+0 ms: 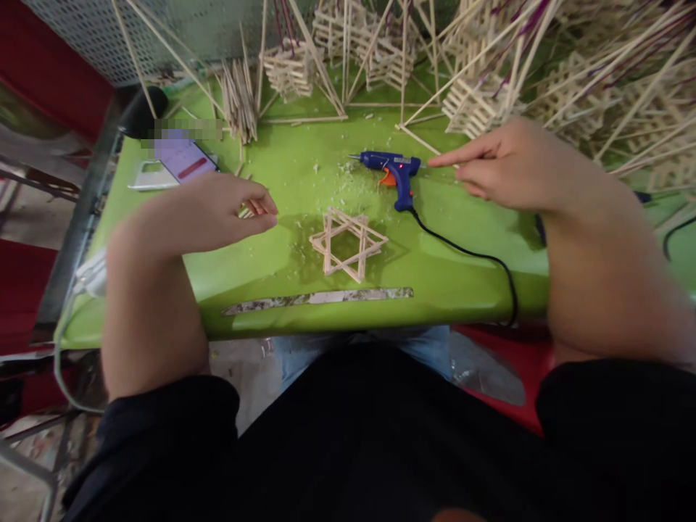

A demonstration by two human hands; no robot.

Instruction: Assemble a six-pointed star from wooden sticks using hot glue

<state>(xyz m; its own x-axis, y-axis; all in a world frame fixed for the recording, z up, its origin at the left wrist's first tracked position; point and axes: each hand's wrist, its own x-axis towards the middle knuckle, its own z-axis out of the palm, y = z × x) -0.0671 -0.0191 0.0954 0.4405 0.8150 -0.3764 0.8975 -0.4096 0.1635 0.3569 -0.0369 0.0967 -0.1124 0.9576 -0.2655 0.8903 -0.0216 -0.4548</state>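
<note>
Nearest me, along the front edge of the green desk [304, 181], lies a long flat metal strip [318, 297], speckled with dried glue. Just beyond it, in the middle, sits the stick star [348, 243]: thin wooden sticks glued into two crossed triangles, lying flat. I judge it very light and stiff but brittle at the glued joints, so I would lift it by two opposite corners or slide fingers under a crossing, never squeeze across the open middle.

My left hand [217, 210] rests to the star's left, loosely curled around a few short sticks [249, 210]. My right hand [516, 163] is farther back on the right, pinching one thin stick [418, 140] between fingertips, its index finger close to the rear of the blue glue gun [394, 174], whose black cord [478, 261] runs off the front edge.

Farther left lie a phone [182, 159] and an upright bundle of sticks [239, 101]. At the back, finished lattice pieces [478, 101] are piled up.
</note>
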